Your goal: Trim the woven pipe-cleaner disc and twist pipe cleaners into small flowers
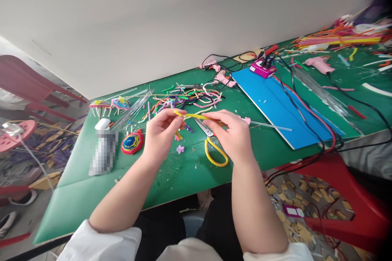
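A yellow pipe cleaner (193, 116) stretches between my two hands above the green table. My left hand (161, 133) pinches one end of it, and my right hand (232, 132) pinches the other. Just below lies a pair of scissors (217, 158) with yellow-wrapped handles, its blades pointing away under the pipe cleaner. A small purple flower (180, 149) rests on the table between my forearms. To the left of my left hand sits a round piece (132, 142) in red, yellow and blue rings.
Coloured pipe cleaners (196, 97) lie heaped behind my hands, beside thin clear sticks (132, 110). Rightward are a blue board (269, 106), a purple power strip (262, 68), trailing cables and pink glue guns (320, 65). A white earbud case (102, 124) is at left.
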A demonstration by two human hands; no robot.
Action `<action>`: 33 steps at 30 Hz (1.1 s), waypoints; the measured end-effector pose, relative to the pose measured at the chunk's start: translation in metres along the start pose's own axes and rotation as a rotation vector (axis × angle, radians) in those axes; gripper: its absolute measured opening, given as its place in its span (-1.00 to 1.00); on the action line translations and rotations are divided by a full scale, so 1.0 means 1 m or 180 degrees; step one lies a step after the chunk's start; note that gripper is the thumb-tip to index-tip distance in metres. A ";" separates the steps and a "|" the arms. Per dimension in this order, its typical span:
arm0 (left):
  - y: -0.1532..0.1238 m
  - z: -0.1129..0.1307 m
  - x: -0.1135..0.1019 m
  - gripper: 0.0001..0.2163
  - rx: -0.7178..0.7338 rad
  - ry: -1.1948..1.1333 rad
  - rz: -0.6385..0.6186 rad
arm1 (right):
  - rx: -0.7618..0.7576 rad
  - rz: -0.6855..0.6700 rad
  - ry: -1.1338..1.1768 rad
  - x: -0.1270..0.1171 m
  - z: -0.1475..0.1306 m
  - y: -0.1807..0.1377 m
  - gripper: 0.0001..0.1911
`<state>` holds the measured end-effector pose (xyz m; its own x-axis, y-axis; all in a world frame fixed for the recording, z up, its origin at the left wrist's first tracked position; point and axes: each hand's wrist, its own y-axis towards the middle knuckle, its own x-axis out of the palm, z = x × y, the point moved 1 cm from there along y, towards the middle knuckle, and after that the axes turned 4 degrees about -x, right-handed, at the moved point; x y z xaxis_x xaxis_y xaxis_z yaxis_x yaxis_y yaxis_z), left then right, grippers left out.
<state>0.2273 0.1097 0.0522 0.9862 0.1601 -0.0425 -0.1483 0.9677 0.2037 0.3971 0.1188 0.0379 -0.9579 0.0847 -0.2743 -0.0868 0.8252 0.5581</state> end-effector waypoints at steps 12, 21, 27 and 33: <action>-0.009 -0.009 -0.015 -0.57 -0.0560 -0.0077 -0.1185 | -0.0259 -0.0072 -0.0243 -0.004 0.008 -0.002 -0.91; -0.009 -0.007 -0.016 -0.71 0.2648 0.2582 -0.0335 | 0.0373 -0.0479 0.0664 0.010 0.007 -0.004 -0.85; -0.010 -0.011 -0.035 -0.68 0.3003 0.3035 -0.0365 | 0.1469 -0.1000 0.1798 0.011 0.015 -0.006 -0.79; -0.011 -0.007 -0.041 -0.70 0.2565 0.2926 -0.0982 | 0.1567 -0.1086 0.1771 0.019 0.017 -0.008 -0.82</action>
<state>0.1877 0.0938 0.0446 0.5081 0.3385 -0.7920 0.4850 0.6475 0.5878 0.3840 0.1231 0.0146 -0.9074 -0.3981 0.1343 -0.3920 0.9173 0.0706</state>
